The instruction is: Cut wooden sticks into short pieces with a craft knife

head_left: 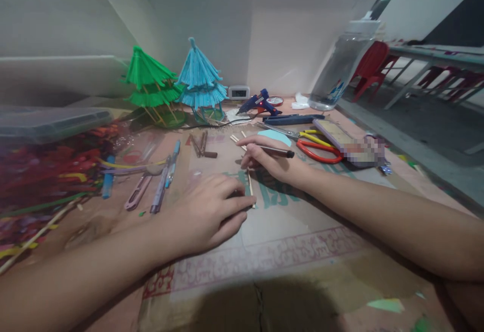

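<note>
My right hand [268, 163] is closed around a dark marker [278, 151]; its tip is hidden behind the fingers. A thin wooden stick [251, 186] lies on the cardboard [264, 221] below that hand. At the stick's near end, my left hand [217, 208] holds it down with a fingertip, the other fingers loosely bent. More pale sticks [235, 139] show just beyond the right hand. To the left lie several brown sticks [199, 144] beside a small brown marker cap [210, 154].
Behind stand a green paper tree [149, 80], a blue paper tree [200, 77], a glue gun [259, 103] and a large bottle [340, 67]. Scissors [319, 150] and a phone [348, 143] lie at right; pens [166, 171], a pink cutter [136, 192] and colourful scraps [49, 171] at left.
</note>
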